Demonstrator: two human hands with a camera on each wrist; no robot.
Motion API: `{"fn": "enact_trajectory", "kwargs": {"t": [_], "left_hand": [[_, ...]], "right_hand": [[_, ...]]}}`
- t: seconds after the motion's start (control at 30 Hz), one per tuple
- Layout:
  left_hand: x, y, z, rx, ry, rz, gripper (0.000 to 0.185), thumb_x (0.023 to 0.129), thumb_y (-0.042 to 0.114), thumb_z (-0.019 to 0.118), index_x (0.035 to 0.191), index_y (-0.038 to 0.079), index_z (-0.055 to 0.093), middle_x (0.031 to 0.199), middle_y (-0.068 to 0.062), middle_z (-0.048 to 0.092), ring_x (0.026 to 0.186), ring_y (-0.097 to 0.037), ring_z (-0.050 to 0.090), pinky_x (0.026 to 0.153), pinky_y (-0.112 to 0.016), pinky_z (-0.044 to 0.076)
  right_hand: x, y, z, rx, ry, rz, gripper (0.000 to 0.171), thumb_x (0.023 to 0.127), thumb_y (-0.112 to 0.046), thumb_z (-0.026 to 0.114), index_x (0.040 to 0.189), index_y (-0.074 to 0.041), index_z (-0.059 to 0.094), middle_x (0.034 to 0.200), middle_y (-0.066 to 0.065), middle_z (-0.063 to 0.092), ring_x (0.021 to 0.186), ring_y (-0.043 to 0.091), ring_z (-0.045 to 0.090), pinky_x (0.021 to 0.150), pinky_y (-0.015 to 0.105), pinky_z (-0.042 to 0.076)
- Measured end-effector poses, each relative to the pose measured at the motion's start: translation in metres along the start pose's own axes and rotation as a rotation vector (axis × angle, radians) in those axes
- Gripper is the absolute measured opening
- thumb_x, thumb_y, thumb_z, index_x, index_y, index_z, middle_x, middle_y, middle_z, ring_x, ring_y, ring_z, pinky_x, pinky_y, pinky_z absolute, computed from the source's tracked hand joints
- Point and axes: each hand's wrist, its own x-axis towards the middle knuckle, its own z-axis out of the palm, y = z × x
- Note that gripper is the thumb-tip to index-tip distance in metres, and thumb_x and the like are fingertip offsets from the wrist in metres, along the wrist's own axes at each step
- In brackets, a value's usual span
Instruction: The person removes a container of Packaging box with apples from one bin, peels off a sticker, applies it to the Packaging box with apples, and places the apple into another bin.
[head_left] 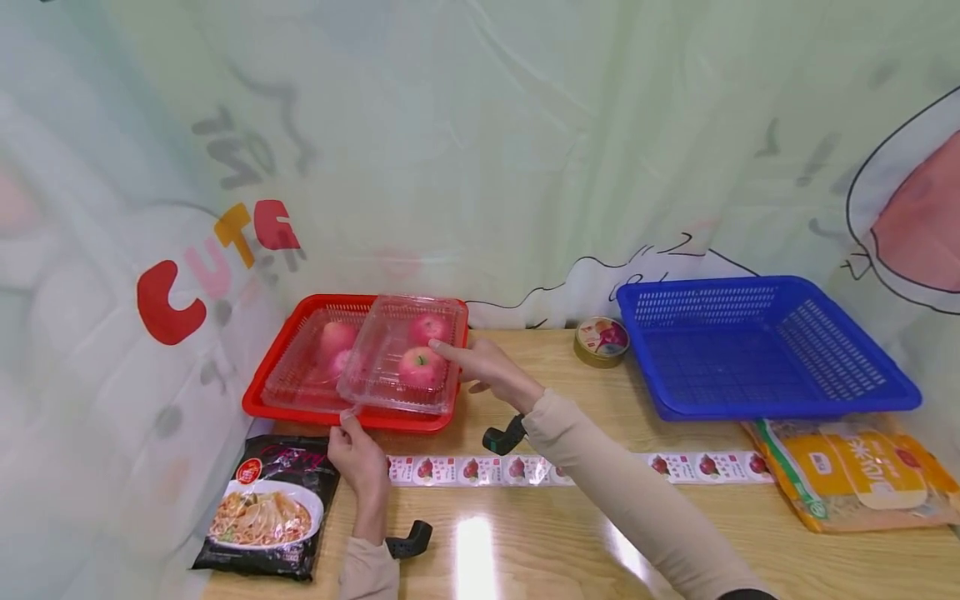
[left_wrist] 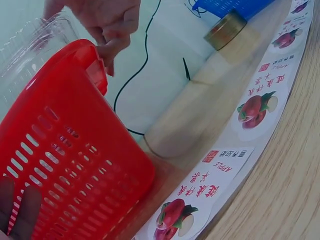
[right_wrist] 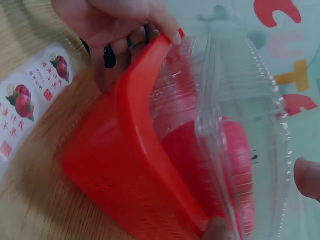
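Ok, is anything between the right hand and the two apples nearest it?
Yes. Clear plastic lies between the right hand and those two apples, which show through it. The wall of the red basket also separates them from the lower fingers, which are outside it.

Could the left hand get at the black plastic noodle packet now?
Probably yes: the packet lies beside the left hand, its printed front largely uncovered, though that hand grips the red slotted plastic basket and would need to let go.
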Motion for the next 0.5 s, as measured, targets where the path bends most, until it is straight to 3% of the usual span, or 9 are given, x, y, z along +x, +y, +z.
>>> {"fn": "enact_trajectory", "kwargs": {"t": [0.2,0.33,0.5], "left_hand": [[-0.002,-0.002,-0.002,0.016,0.013,-0.005,0.037,0.111,0.021,0.053,0.104,-0.012,0.068,0.078,0.005,0.066,0.076,-0.008,0.051,0.071,-0.018,0.039],[-0.003,-0.002,-0.002,0.027,0.019,-0.008,0.037,0.111,0.022,0.053,0.107,-0.012,0.068,0.087,-0.009,0.072,0.077,-0.004,0.052,0.074,-0.017,0.04],[-0.004,-0.001,0.0,0.027,0.005,-0.004,0.04,0.112,0.024,0.051,0.113,-0.012,0.069,0.108,-0.026,0.074,0.082,0.001,0.057,0.079,-0.015,0.044]], "right_hand": [[0.01,0.004,0.008,0.026,0.014,-0.013,0.058,0.096,-0.046,0.075,0.138,-0.01,0.057,0.121,0.012,0.075,0.1,0.028,0.072,0.082,0.045,0.062],[0.013,0.004,0.008,0.054,-0.011,0.017,0.06,0.096,-0.044,0.075,0.141,-0.01,0.054,0.125,0.014,0.073,0.103,0.029,0.072,0.09,0.052,0.064],[0.015,0.0,0.002,0.077,-0.035,0.055,0.06,0.096,-0.043,0.072,0.142,-0.009,0.052,0.123,0.014,0.071,0.101,0.029,0.071,0.094,0.052,0.063]]}}
